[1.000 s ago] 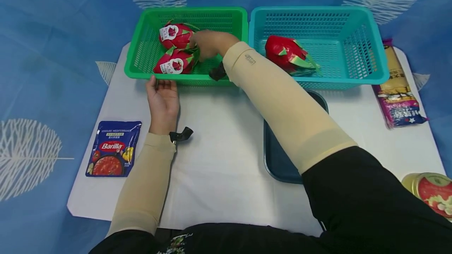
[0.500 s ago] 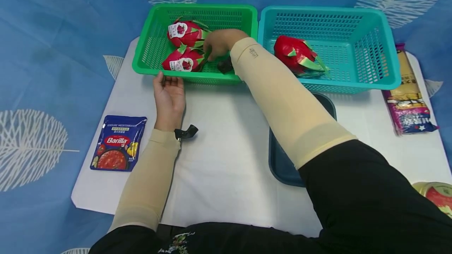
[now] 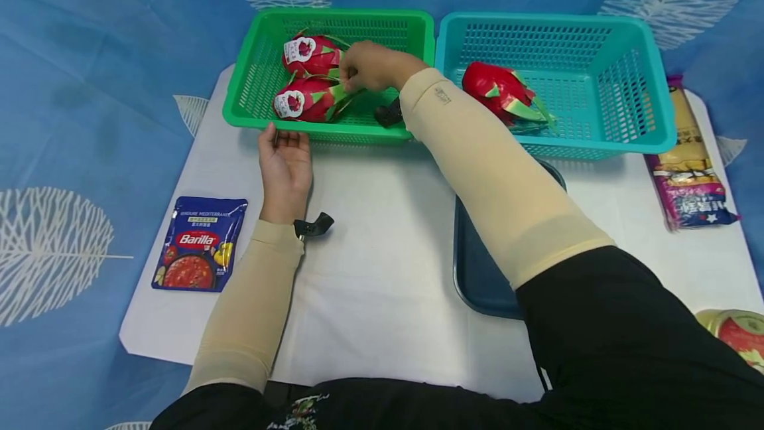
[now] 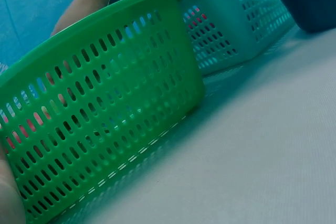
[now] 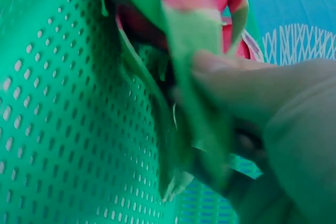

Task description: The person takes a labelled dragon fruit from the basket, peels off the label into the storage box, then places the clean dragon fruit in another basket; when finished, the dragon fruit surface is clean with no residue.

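Two red dragon fruits with white round labels lie in the green basket [image 3: 382,131]: a far dragon fruit [image 3: 310,55] and a near dragon fruit [image 3: 307,99]. My right hand [image 3: 373,68] pinches the green leaf ends of the near one between thumb and fingers. Close up in the right wrist view, the thumb presses on a green leaf [image 5: 197,40] below the pink skin. At the basket's front rim, my left hand [image 3: 285,168] holds on, palm up, thumb at the rim and fingers beneath it. Only part of that hand [image 4: 8,198] shows in the left wrist view.
A teal basket [image 3: 597,141] with another dragon fruit [image 3: 501,95] stands right beside the green one. A dark blue tray [image 3: 486,277] lies partly under my right forearm. A Barilla pouch [image 3: 199,244] lies left; a purple-gold packet [image 3: 692,171] and a can [image 3: 737,330] are right.
The near dragon fruit has turned, its label shifting left and up. My right hand has lifted slightly with the leaf ends pinched. My left hand stays at the rim; the head view has shifted a little.
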Tool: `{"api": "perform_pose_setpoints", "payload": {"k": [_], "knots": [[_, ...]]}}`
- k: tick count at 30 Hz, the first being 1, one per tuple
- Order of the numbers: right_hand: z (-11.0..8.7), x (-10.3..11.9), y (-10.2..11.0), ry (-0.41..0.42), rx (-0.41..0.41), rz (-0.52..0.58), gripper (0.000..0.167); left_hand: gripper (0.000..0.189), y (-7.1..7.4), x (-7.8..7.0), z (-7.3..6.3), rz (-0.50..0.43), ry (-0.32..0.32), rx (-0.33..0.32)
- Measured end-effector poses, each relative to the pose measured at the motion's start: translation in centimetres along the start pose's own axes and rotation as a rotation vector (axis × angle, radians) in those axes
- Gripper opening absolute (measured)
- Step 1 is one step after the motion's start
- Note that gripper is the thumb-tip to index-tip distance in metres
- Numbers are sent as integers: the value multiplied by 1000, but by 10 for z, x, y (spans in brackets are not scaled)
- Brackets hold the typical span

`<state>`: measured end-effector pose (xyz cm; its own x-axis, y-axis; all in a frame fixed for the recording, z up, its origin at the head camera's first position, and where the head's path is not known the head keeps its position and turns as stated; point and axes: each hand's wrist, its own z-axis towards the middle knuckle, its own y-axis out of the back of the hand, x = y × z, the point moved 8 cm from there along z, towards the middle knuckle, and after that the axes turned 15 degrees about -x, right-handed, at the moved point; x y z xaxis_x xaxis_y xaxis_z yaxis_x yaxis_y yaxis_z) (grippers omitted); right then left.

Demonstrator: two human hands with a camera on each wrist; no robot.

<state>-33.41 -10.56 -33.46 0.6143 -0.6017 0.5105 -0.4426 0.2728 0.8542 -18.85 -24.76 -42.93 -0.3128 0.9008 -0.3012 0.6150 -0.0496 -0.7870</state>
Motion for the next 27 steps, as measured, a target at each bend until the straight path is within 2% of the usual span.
{"api": "perform_pose_setpoints", "payload": {"k": [4, 7, 16, 27], "knots": [[-3, -1, 11, -49, -157, 81, 26, 17, 0, 1, -1, 6, 1, 4], [-5, -1, 18, -64, -240, 120, 29, 17, -1, 0, -2, 9, 1, 17], [-12, -6, 25, -114, -320, 180, 32, 16, 0, 0, -2, -15, 5, 9], [-27, -8, 40, -169, -449, 488, 31, 15, -2, 0, -4, 4, -1, 42]]}}
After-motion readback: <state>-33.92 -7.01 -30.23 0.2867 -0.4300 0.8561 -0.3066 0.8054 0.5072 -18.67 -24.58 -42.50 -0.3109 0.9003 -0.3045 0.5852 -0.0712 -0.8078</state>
